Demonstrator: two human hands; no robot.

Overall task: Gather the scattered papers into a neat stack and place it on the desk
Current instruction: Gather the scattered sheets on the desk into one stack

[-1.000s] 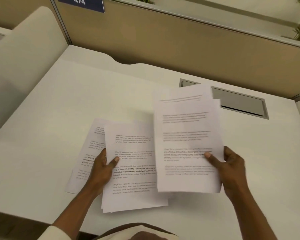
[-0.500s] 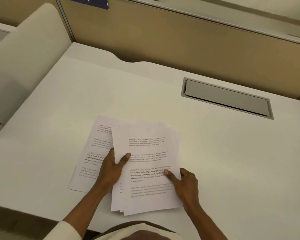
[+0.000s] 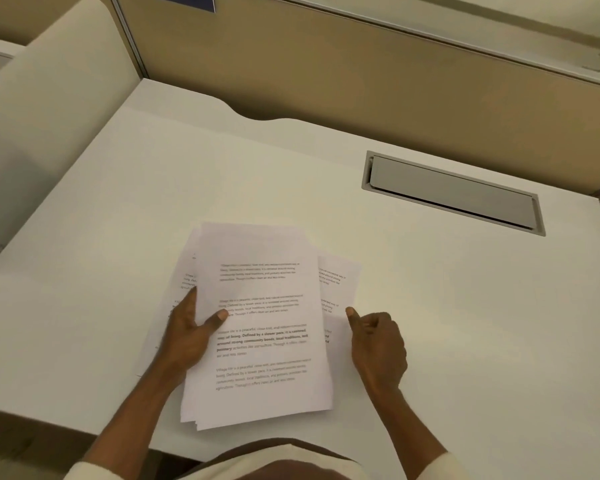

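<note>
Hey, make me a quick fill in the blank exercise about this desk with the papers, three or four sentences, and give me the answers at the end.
1. The left hand holds the top sheets with its ______ pressed on the printed side.
2. A sheet sticks out from under the pile on its ______ side.
3. The right hand is curled with its thumb at that sheet's ______.
4. The grey cable flap set in the desk is ______.

Answers: thumb; right; edge; closed
</note>
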